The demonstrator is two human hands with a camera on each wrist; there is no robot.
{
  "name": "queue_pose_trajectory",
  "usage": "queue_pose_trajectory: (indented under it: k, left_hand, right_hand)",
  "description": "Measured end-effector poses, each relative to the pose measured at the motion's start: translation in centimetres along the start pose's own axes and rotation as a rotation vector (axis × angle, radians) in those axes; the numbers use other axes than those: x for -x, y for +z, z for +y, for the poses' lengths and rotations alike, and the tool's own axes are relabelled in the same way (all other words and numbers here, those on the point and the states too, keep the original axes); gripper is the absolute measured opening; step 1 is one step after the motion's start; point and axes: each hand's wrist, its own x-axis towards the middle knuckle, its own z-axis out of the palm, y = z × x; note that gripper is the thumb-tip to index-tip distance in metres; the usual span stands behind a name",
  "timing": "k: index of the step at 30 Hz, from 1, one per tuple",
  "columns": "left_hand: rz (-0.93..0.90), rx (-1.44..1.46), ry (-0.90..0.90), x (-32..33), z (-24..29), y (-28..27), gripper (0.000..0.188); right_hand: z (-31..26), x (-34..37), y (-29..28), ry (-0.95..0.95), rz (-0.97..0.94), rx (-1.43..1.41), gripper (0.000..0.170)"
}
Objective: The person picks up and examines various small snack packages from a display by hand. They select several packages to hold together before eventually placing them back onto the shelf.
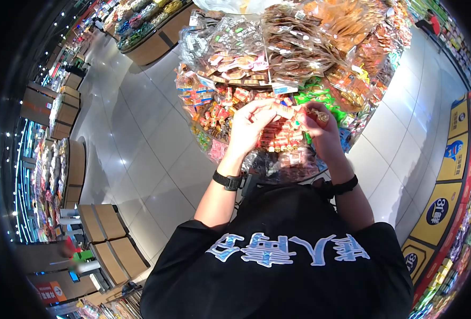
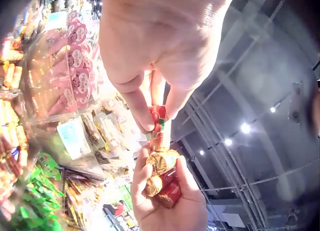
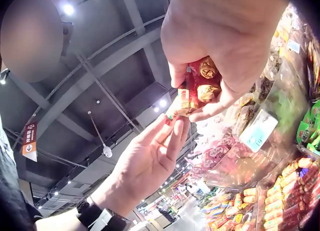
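Several red candies with gold twisted ends (image 2: 163, 177) lie in the right hand (image 2: 172, 211), its fingers and thumb curled round them. The left hand (image 2: 162, 41) pinches a red and green wrapped piece (image 2: 158, 118) between thumb and fingers, right beside the gold ends. In the head view, the left hand (image 1: 250, 125) and the right hand (image 1: 323, 130) meet above a bin of red wrapped candies (image 1: 280, 137). From the right wrist view, gold ends (image 3: 208, 81) show under the right hand (image 3: 220, 46), and the left hand (image 3: 150, 158) reaches up to them with its fingertips.
Bagged snacks (image 1: 294, 48) fill the display island behind the hands, with green packets (image 1: 317, 95) to the right. A white price tag (image 3: 259, 131) stands among the bags. Tiled floor (image 1: 150, 111) lies left of the island; wooden counters (image 1: 110, 239) stand at lower left.
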Motion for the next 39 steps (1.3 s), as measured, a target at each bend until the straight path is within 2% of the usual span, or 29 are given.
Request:
queue_pose_trajectory:
  k: [2,6,7,12,17,21,24,26,30,33,36,37,39]
  left_hand:
    - [0.030,0.023,-0.002,0.3,-0.6,0.9,0.024]
    - [0.103,-0.008,-0.011,1.1,-1.8,2.4,0.017]
    - [0.110,-0.082,-0.012,1.3,-1.8,2.7,0.015]
    - [0.110,0.014,-0.043,2.3,-3.0,3.6,0.016]
    - [0.131,0.081,0.023,2.8,-2.3,5.3,0.017]
    - [0.130,0.115,-0.013,3.1,-3.2,5.1,0.018]
    - [0.133,0.109,-0.018,3.0,-3.1,5.2,0.017]
    - [0.145,0.110,-0.016,2.9,-3.2,5.2,0.016]
    - [0.149,0.123,-0.010,3.4,-1.6,5.7,0.016]
    - [0.161,0.022,0.004,4.2,-0.8,5.2,0.019]
    - [0.165,0.030,-0.004,5.3,0.3,5.0,0.019]
    - [0.222,-0.011,-0.008,5.6,0.3,4.9,0.021]
    - [0.197,0.048,0.002,6.3,1.1,4.9,0.021]
  right_hand:
    - [-0.7,0.4,-0.6,-0.021,-0.024,0.009,0.026]
    - [-2.4,1.6,-1.0,0.052,0.034,0.095,0.024]
    - [-2.6,1.9,-1.2,0.057,0.039,0.101,0.023]
    - [-2.5,2.2,-2.9,0.045,-0.029,0.215,0.019]
    - [-3.0,2.8,-2.9,-0.005,-0.072,0.113,0.018]
    - [-3.7,3.2,-3.0,-0.053,-0.104,0.139,0.018]
    - [-4.1,3.3,-3.0,-0.003,-0.120,0.079,0.018]
    - [-4.5,3.4,-3.0,-0.023,-0.147,0.153,0.019]
    - [-4.3,3.5,-2.6,-0.017,-0.199,0.249,0.021]
    - [-5.0,3.9,-1.3,0.056,-0.248,0.177,0.022]
    - [-4.7,4.3,-0.6,0.051,-0.294,0.194,0.025]
    - [-4.6,4.5,-0.3,0.052,-0.304,0.179,0.026]
    - [-4.6,4.9,0.3,0.053,-0.322,0.148,0.028]
